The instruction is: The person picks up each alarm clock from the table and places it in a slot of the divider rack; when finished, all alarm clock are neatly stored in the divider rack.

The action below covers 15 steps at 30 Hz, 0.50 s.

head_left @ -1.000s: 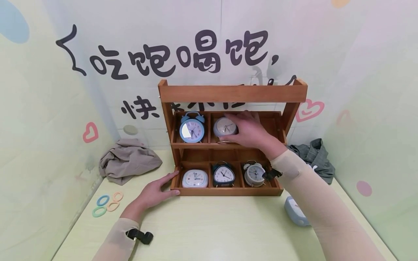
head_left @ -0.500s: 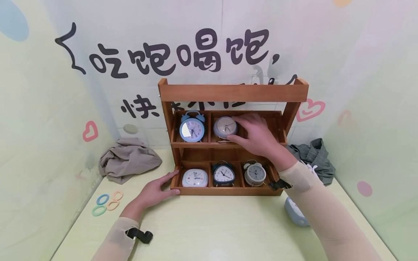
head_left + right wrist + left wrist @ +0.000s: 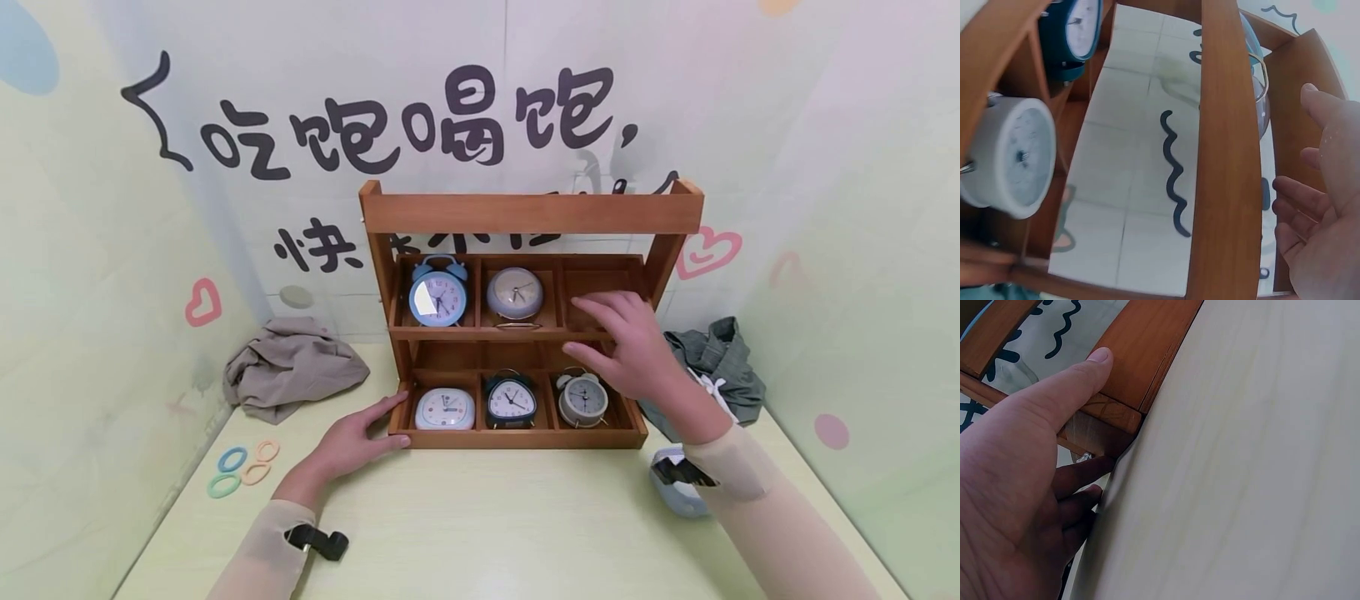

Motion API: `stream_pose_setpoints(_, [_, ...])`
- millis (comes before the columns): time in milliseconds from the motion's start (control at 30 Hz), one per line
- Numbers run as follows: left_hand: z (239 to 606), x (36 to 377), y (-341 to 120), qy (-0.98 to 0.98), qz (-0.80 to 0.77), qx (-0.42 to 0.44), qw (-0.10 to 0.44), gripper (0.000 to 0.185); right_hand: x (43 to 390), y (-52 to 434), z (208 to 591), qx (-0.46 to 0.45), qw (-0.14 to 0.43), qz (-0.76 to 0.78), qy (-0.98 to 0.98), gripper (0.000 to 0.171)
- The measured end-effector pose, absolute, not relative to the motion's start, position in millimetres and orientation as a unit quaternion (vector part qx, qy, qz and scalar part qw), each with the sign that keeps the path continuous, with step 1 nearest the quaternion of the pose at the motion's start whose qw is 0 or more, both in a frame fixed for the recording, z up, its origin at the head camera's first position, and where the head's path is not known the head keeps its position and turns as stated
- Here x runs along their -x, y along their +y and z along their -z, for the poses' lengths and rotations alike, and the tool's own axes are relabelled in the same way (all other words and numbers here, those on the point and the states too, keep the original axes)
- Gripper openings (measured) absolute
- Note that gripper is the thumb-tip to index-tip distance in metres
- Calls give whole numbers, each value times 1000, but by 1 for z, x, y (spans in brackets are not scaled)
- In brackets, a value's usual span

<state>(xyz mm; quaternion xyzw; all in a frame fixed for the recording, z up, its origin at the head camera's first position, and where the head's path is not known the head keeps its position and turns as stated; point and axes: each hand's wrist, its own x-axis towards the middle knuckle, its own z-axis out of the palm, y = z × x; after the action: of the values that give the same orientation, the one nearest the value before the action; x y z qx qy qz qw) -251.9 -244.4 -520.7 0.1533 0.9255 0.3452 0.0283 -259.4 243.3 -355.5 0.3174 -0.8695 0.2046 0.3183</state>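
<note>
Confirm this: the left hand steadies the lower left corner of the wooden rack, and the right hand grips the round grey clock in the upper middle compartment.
Not quite. In the head view the right hand is open in front of the wooden rack, clear of the round grey clock, which stands alone in the upper middle compartment. The left hand does rest against the rack's lower left corner.

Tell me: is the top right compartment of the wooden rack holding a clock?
No: that compartment of the wooden rack shows only bare wood.

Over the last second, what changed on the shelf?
The right hand let go of the grey clock in the upper middle compartment and drew back right and down, now open and holding nothing. The left hand stayed at the shelf corner; all clocks kept their places.
</note>
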Motion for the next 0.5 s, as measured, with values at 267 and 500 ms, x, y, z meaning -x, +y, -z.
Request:
stream_pose_setpoints(267, [522, 252, -245, 925, -346, -152, 32, 88, 237, 269, 381, -311, 321, -213, -869, 71])
stream_pose_setpoints(500, [522, 253, -246, 927, -342, -150, 31, 89, 214, 288, 396, -317, 355, -204, -856, 82])
